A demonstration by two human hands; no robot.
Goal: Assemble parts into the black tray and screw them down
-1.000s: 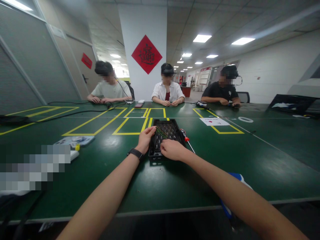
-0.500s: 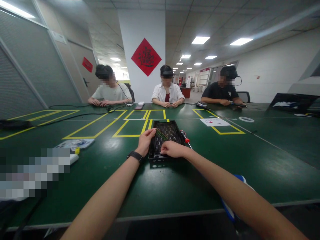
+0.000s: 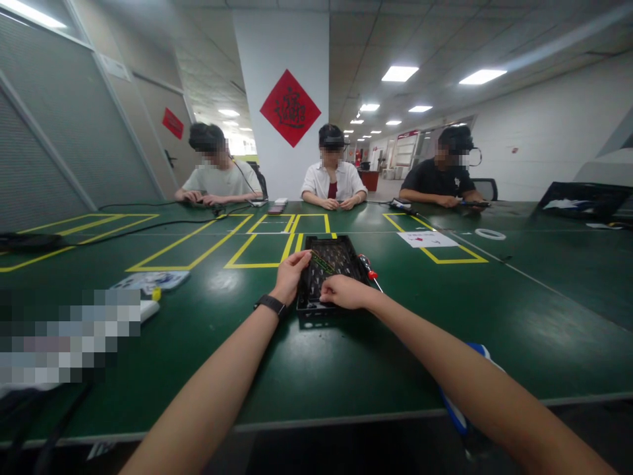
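Observation:
A black plastic tray point(image 3: 312, 309) with many small metallic-looking pieces in it sits on the table in front of me. Over its left part, my left hand point(image 3: 291, 276) pinches the end of a narrow green strip, apparently a circuit board point(image 3: 324, 264), which slants down to the right. My right hand point(image 3: 345, 292) is curled over the near right part of the tray, fingertips pressed together and pointing down. Whatever those fingers hold, if anything, is too small or hidden. Against the tray's right side lies a screwdriver point(image 3: 372, 274) with a red and dark handle.
Yellow tape outlines point(image 3: 252, 266) mark the green table point(image 3: 237, 369). Left are a flat patterned box point(image 3: 168, 280) and a white object with a yellow tip point(image 3: 148, 307). A paper sheet point(image 3: 428, 239) and white ring point(image 3: 489, 234) lie right. Three people sit opposite.
The view has shifted slightly. Both hands stay at the tray in almost the same pose, with the green strip still in the left fingers.

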